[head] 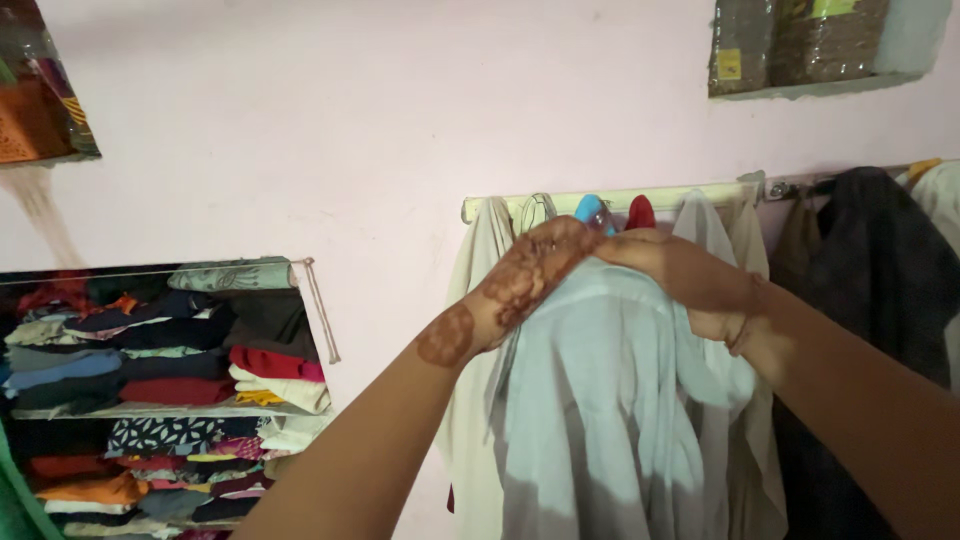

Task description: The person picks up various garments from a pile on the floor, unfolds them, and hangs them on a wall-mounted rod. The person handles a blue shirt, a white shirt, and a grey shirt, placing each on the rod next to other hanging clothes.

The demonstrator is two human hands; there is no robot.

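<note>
Two hands, left hand (535, 270), right hand (680, 275), gripping pale blue shirt (600, 400), wall rail (620, 198)

Both hands, left hand (535, 270) and right hand (675, 270), are gripping a pale blue shirt (600, 400) hanging at the wall rail (650, 195).

Two hands (540, 270) (690, 275); one pale-blue shirt (600, 400); one wall rail (620, 198); two wall niches (820, 45) (40, 90).

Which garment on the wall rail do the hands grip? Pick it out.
The pale blue shirt, in front at the rail's middle. Left hand and right hand clutch its top. The cream garment and black garment hang untouched.
</note>
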